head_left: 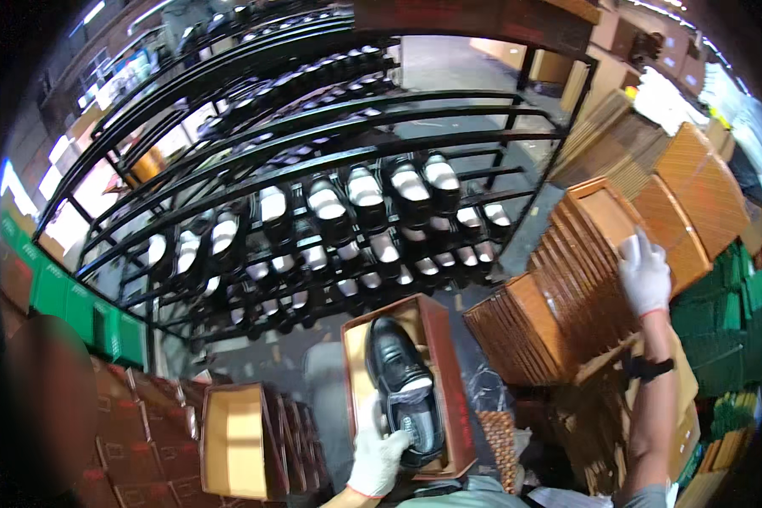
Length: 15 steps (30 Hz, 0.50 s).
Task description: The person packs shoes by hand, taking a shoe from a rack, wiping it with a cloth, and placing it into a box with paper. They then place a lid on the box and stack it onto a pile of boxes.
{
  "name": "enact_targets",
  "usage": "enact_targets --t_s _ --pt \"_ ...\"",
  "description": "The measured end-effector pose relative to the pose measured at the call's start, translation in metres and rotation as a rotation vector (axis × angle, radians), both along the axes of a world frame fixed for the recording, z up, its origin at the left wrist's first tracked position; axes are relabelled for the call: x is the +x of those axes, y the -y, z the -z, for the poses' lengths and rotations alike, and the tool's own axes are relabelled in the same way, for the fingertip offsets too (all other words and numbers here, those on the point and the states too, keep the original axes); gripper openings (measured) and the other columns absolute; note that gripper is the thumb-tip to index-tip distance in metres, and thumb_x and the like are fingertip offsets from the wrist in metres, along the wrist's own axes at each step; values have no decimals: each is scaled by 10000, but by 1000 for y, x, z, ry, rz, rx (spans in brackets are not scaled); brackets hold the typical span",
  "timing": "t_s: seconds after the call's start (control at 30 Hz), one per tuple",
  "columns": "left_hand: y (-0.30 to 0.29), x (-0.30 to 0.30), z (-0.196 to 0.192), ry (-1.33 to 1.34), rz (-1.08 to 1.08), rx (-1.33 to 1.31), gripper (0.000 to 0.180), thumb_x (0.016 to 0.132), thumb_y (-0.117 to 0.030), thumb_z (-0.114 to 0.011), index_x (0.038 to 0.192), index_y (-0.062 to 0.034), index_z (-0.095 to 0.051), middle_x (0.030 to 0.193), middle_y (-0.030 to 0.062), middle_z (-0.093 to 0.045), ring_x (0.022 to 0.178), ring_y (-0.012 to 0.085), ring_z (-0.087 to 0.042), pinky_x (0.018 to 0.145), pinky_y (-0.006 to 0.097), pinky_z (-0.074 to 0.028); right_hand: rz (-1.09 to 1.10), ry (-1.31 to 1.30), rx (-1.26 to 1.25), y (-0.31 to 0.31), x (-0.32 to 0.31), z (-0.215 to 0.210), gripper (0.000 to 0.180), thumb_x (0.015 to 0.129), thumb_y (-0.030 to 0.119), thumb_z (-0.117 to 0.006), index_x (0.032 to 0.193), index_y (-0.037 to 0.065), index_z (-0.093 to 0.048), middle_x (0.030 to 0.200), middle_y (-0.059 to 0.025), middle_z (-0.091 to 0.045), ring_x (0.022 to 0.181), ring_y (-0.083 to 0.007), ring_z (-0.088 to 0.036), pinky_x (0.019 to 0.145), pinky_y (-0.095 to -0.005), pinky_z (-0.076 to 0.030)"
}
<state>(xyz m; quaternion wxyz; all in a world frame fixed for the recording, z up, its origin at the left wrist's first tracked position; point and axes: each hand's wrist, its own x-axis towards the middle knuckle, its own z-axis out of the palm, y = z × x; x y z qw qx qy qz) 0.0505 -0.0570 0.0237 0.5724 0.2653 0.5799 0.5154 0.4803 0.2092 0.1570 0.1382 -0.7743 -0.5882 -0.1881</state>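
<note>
Two gloved hands: left hand lay at the near-left side of the open shoe box, thumb over the black shoe; right hand was by the edge of the stacked brown box pieces, fingers extended. Could not tell whether either gripped.
Shoe: sat inside the box lengthwise, toe away from the person, opening upward; a second one beneath could not be ruled out.
Shoe handling: likely light, semi-stiff, a bit slippery under gloves, easily scuffed; heel collar or sides looked the best hold.
Shoe material: smooth, glossy black upper, probably leather-like; rounded toe, white insert at the opening.
Shoe box: brown outside, tan inside, probably cardboard; stiff-walled but crushable, best held by opposite long walls.
Brown pieces: flat, thin-edged, tightly ranked; likely light, best taken by a rim.
Rack: dark bars, rows of black shoes with pale inserts.
</note>
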Motion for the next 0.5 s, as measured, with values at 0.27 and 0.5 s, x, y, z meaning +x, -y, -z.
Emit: enact_targets --t_s 0.27,0.5 --pt "11 -10 -14 285 -94 195 1008 818 33 -682 1732 22 -257 1691 181 -451 1549 295 -480 1316 434 -365 -384 -714 -206 -56 91 40 768 937 116 -832 1636 29 -524 1530 -205 -688 1422 -264 -653 1201 -362 -491" --pt "4 -10 -10 185 -130 365 1130 868 -243 -914 1755 -6 -254 1750 175 -407 1615 306 -412 1356 461 -297 -575 -979 99 33 -47 -41 765 964 165 -706 1681 87 -449 1508 -174 -636 1398 -286 -616 1206 -428 -485"
